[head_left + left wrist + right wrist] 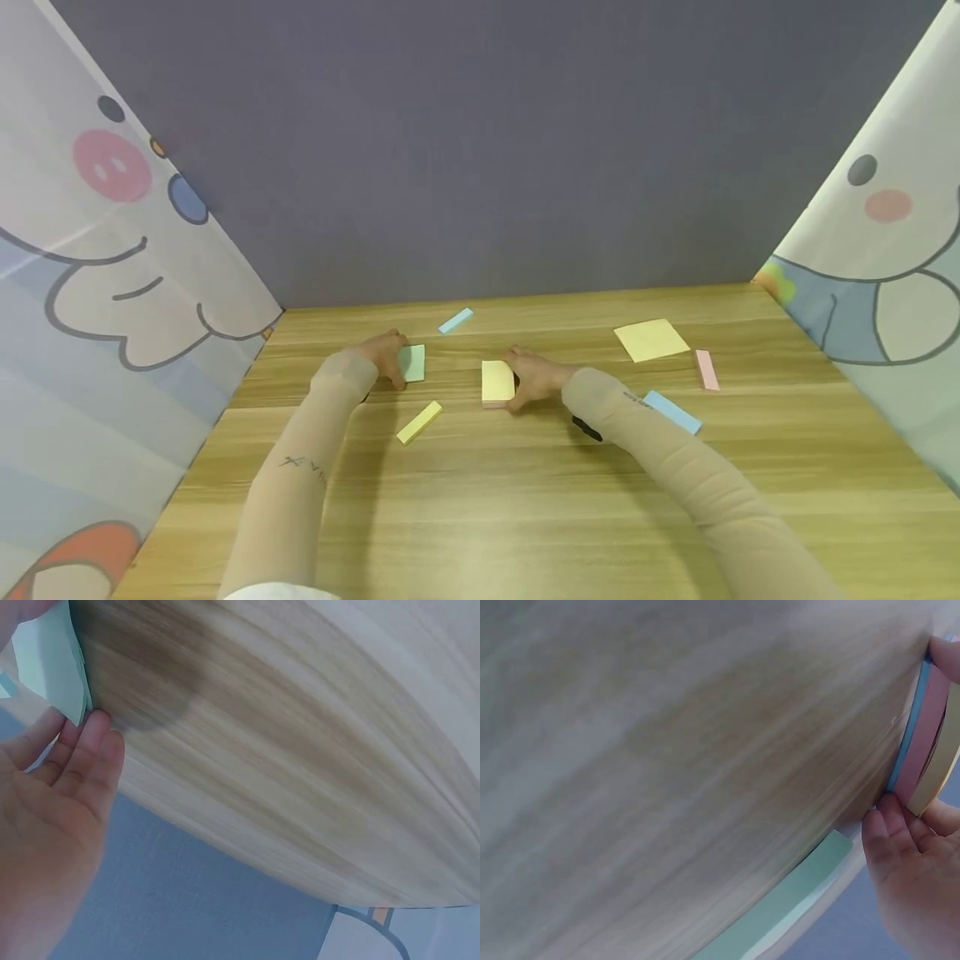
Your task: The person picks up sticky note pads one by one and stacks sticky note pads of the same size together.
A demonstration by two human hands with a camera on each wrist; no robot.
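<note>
Toward the worktop's (480,508) far edge, the left hand (382,355) pinches a green pad (413,364) and the right hand (536,379) a yellow-topped stack (497,380), fingers clamped on opposite sides. Both look light and flexible; leaves may fan, so squared sides suit gripping. Nothing blocks between; a yellow strip (419,422) lies nearer the front edge.

Soft light, pale glare on the tabletop (472,517) at lower centre of the head view, faint shadows beside the forearms (291,483), wrist views hazy, the right dimmer, tabletop edges bowed by distortion
</note>
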